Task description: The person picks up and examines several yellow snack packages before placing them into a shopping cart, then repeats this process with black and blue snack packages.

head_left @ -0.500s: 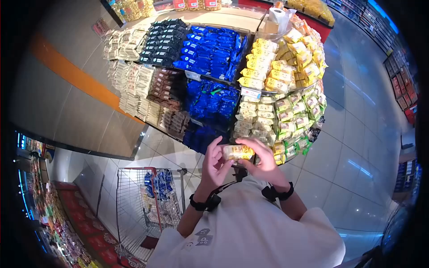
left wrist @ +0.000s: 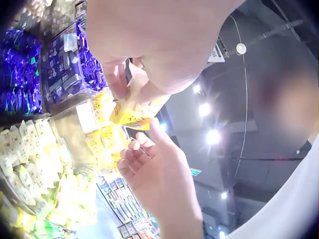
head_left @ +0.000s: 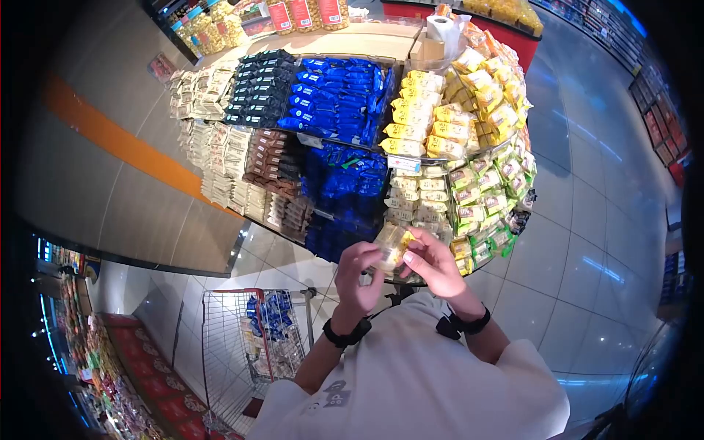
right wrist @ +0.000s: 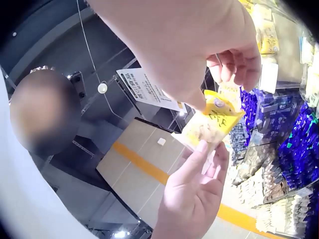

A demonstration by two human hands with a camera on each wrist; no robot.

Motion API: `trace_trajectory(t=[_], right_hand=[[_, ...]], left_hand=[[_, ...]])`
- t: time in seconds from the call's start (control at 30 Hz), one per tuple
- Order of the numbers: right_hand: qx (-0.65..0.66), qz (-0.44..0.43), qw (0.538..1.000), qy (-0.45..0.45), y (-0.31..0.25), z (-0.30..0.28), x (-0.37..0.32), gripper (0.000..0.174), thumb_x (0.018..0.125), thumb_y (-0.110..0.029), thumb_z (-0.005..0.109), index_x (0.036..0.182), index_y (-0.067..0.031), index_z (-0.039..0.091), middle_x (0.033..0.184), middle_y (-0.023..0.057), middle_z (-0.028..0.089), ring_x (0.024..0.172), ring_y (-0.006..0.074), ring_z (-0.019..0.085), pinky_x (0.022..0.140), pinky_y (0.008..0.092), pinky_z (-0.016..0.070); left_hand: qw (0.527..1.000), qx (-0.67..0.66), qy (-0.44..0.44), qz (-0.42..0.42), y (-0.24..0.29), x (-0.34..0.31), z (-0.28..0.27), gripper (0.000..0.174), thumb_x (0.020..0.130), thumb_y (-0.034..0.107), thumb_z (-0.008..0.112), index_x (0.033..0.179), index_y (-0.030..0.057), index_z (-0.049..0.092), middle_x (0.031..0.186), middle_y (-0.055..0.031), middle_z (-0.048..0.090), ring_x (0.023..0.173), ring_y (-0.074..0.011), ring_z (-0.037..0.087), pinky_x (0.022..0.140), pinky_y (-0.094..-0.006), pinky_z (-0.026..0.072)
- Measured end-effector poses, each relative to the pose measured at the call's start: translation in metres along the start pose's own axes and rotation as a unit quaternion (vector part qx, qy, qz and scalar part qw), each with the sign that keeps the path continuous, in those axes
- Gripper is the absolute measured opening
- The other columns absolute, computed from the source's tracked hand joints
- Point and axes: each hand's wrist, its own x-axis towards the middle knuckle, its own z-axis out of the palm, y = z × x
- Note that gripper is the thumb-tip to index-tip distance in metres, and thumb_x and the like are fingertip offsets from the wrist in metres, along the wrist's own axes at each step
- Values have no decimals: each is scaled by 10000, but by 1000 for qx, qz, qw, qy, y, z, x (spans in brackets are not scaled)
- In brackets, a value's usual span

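Observation:
A small yellow-and-white snack packet (head_left: 394,248) is held between my two hands in front of the display. My left hand (head_left: 357,284) pinches its pale end, the thumb lying on the wrapper in the right wrist view. At the packet's yellow end, my right hand (head_left: 434,270) grips with thumb and fingers. Dark print shows on the yellow part of the packet (right wrist: 214,122) in the right wrist view. Seen from the left wrist, the packet (left wrist: 133,112) is partly covered by the left hand's fingers.
A tiered display holds blue packets (head_left: 334,103), yellow packets (head_left: 449,132), green packets (head_left: 480,191) and cream packets (head_left: 209,84) in bins. Left of me stands a wire shopping cart (head_left: 220,330) with blue packets inside. A paper roll (head_left: 444,29) stands at the display's back.
The packet has turned from lying level with its label up to a slanted position. Both hands have shifted their fingers on it and sit slightly lower in the head view.

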Motion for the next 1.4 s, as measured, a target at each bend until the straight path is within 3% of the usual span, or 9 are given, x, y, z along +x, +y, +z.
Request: trace_trajectory(t=[0.03, 0.2, 0.27, 0.33, 0.4, 0.53, 0.67, 0.97, 1.4], right_hand=[[12, -15, 999, -40, -8, 2, 1, 688, 989, -48, 697, 1559, 18, 317, 1252, 101, 644, 1090, 158, 646, 843, 280, 567], [-100, -104, 988, 55, -16, 8, 7, 671, 975, -12, 700, 1545, 4, 347, 1257, 107, 662, 1155, 159, 637, 937, 310, 551], [-133, -143, 978, 72, -23, -3, 7, 605, 963, 4, 704, 1493, 2, 412, 1253, 89, 668, 1118, 143, 650, 912, 298, 558], [-189, -168, 961, 111, -50, -13, 8, 389, 921, 34, 721, 1291, 1, 606, 1150, 59, 710, 1001, 132, 676, 803, 274, 562], [-328, -223, 902, 174, -83, -32, 13, 356, 901, -6, 743, 1242, 5, 642, 1051, 78, 729, 939, 138, 686, 752, 276, 548], [-554, -285, 745, 238, -162, -42, 37, 359, 934, -82, 712, 1254, 48, 613, 944, 177, 672, 799, 263, 663, 709, 363, 526], [-650, -360, 632, 219, -195, -65, 99, 373, 880, -9, 681, 1237, 59, 594, 1042, 252, 642, 996, 440, 613, 857, 485, 505], [-798, -250, 507, 210, -186, -110, 187, 303, 774, -4, 641, 1077, -12, 655, 1043, 178, 712, 1040, 362, 657, 915, 489, 488], [-861, -181, 439, 181, -179, -105, 211, 173, 786, -21, 640, 940, -28, 719, 1046, 167, 722, 1080, 332, 645, 935, 424, 513]], left_hand=[[998, 24, 0, 52, 2, 0, 5, 438, 749, -176, 717, 1136, 20, 657, 1220, -150, 587, 1125, -303, 633, 926, -383, 552], [985, 58, -40, 159, 3, 3, 31, 386, 720, -164, 722, 1055, 23, 676, 1188, -164, 560, 1099, -359, 627, 892, -419, 554], [982, 52, -49, 174, 4, 7, 36, 393, 740, -151, 720, 1092, 15, 663, 1227, -176, 547, 1116, -370, 620, 913, -424, 554], [990, 16, -69, 121, 5, 8, 39, 412, 766, -133, 717, 1146, 10, 648, 1261, -188, 540, 1140, -389, 607, 950, -445, 542], [990, 58, -114, 56, 10, 19, 39, 401, 817, -53, 716, 1203, 3, 626, 1309, -206, 539, 1230, -412, 556, 1048, -473, 479], [984, 82, -138, 79, 6, 51, 51, 434, 822, -6, 706, 1246, -2, 611, 1377, -220, 515, 1265, -423, 527, 1077, -487, 457], [977, 104, -174, 71, 8, 71, 71, 464, 824, 27, 710, 1273, -8, 600, 1407, -233, 510, 1296, -444, 496, 1100, -503, 437], [974, 71, -206, 62, 7, 75, 98, 476, 849, 68, 711, 1297, -23, 582, 1431, -241, 473, 1321, -430, 481, 1122, -494, 426], [979, 80, -186, 36, 2, 82, 96, 456, 867, 81, 726, 1297, 6, 595, 1415, -230, 507, 1304, -429, 513, 1119, -481, 435]])
